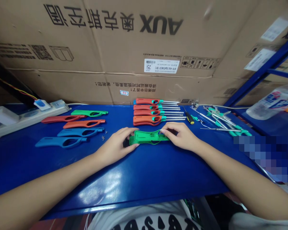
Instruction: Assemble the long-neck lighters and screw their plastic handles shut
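Observation:
A green gas-lighter casing [146, 136] lies in front of me, its hollow inner side facing up. The thumb and fingers of my left hand [118, 140] close round its left end. My right hand [180, 135] pinches the right end, with thumb and forefinger over the narrow part. Whether a small part sits between those fingertips is hidden. Just behind my hands, several orange-red lighters [147, 120] with metal tubes lie in a row. Left of my left hand are loose casings: a green one [88, 113], a red one [62, 118], an orange one [86, 123] and blue ones [60, 141].
Small screws [103, 138] lie near my left hand. A screwdriver [189, 118] rests beyond my right hand, beside a pile of metal tubes with teal parts [220, 121]. A power strip [31, 116] is at left, a cardboard box [124, 48] behind, a plastic bottle [266, 103] at right.

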